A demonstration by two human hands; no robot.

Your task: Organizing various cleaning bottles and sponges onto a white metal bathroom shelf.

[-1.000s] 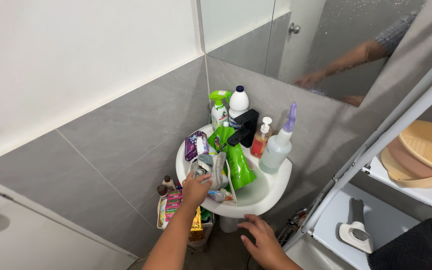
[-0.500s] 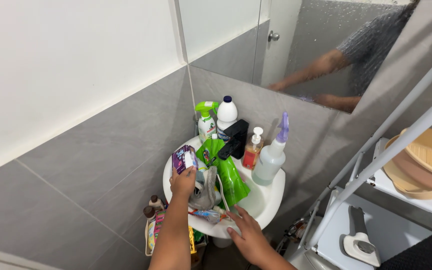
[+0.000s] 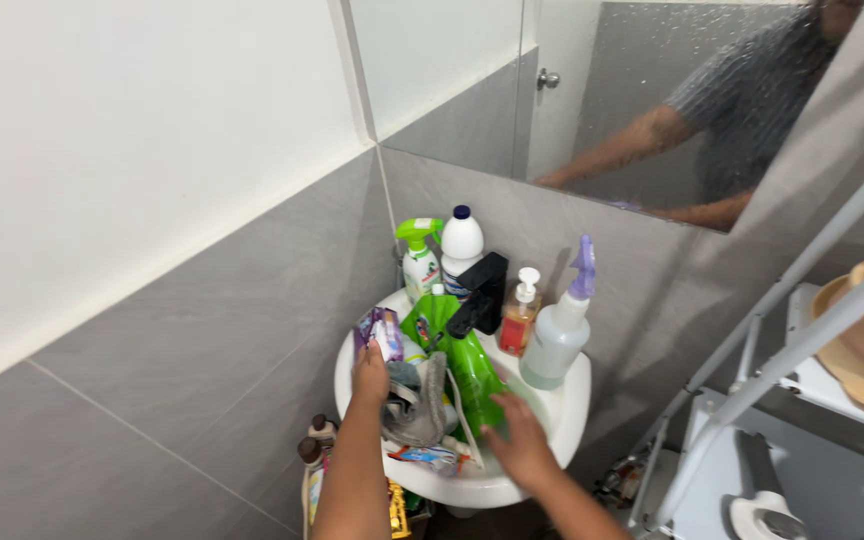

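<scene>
A small white corner sink (image 3: 567,405) is crowded with cleaning items. My left hand (image 3: 369,381) reaches over its left rim and touches a purple packet (image 3: 379,331), beside a crumpled grey cloth (image 3: 417,405). My right hand (image 3: 520,441), fingers spread and blurred, hovers over the basin at the lower end of a green refill pouch (image 3: 462,350). A black faucet (image 3: 480,288) stands behind the pouch. A small colourful wrapper (image 3: 430,458) lies on the front rim between my hands.
At the sink's back stand a green spray bottle (image 3: 417,255), a white bottle (image 3: 461,245), an orange pump bottle (image 3: 521,318) and a clear spray bottle (image 3: 558,338). A mirror (image 3: 632,95) hangs above. A white shelf rack (image 3: 802,340) stands right. Bottles and boxes (image 3: 314,465) sit below left.
The camera has tilted up a little. My right hand rose from below the sink's front rim to over the basin by the green pouch. My left hand moved from the cloth up to the purple packet.
</scene>
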